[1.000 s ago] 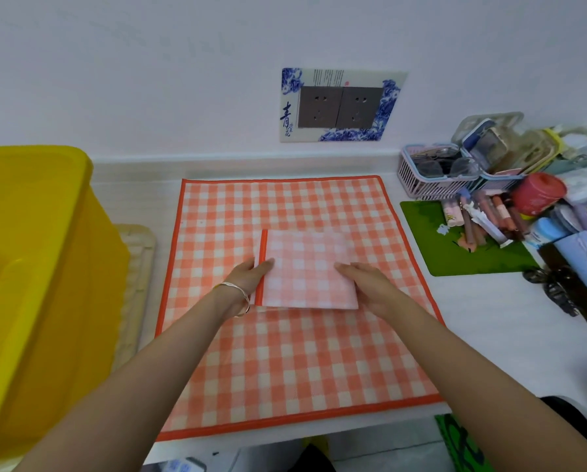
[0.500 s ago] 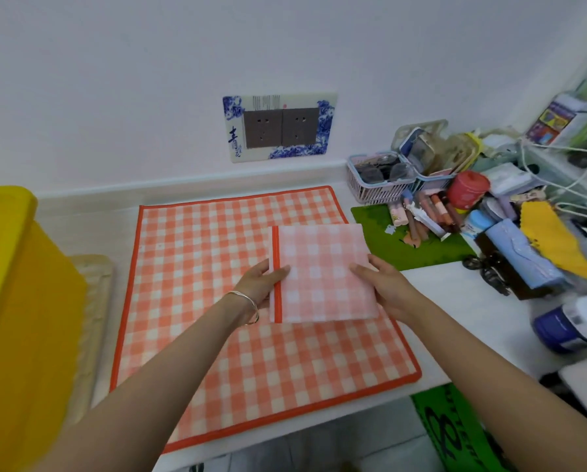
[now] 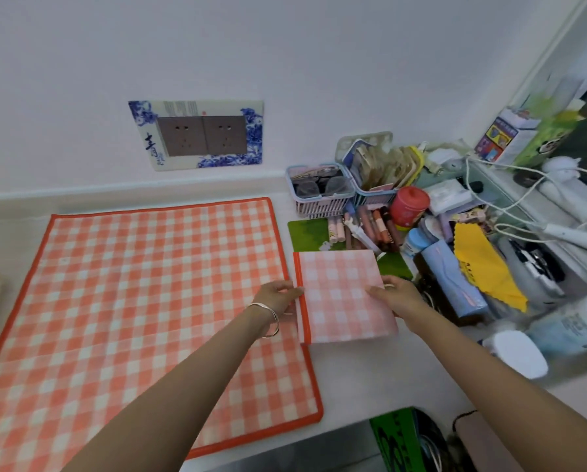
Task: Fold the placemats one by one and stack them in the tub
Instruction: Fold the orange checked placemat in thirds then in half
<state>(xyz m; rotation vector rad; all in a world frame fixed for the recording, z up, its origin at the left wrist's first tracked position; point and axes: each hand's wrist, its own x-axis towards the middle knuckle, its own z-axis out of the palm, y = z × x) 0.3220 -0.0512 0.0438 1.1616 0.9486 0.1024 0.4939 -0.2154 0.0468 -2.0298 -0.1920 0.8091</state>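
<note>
folded mat (image 3: pixel 344 298): small pale pink check square, orange trim down its left edge only. sits just right of the big mat (image 3: pixel 132 294), left trim running along the big mat's right border, touching or overlapping it near the bottom. far right corner lies over the green pad (image 3: pixel 307 233). rest of it is over bare counter (image 3: pixel 370 376). lifted or lying flat: can't tell.

left hand (image 3: pixel 278 296): at the trimmed edge, fingers curled, pinching it approx mid-height. thin silver bangle (image 3: pixel 268 315) on the wrist, forearm crossing the big mat.

right hand (image 3: pixel 396 296): on the opposite edge, thumb on top of the cloth, fingers tucked behind, gripping it.

big mat: orange-white check w/ orange border, spread flat, fills the left and centre of the counter, near edge at the counter's front.

beyond, right side: clutter. two small baskets (image 3: pixel 315 199) against the wall, glasses in the left one, packets in the other. row of tubes and lipsticks (image 3: pixel 370 229) on the green pad. red jar (image 3: pixel 409 206) beside them. blue pouch (image 3: pixel 452 277) and yellow cloth (image 3: pixel 479 264) just right of the right hand. white cords (image 3: pixel 510 199) trailing over a shelf. blurred white tub lid (image 3: pixel 520 352) near the right forearm.

wall: double socket (image 3: pixel 201 134) in a blue-white floral surround, above the big mat's far edge.
</note>
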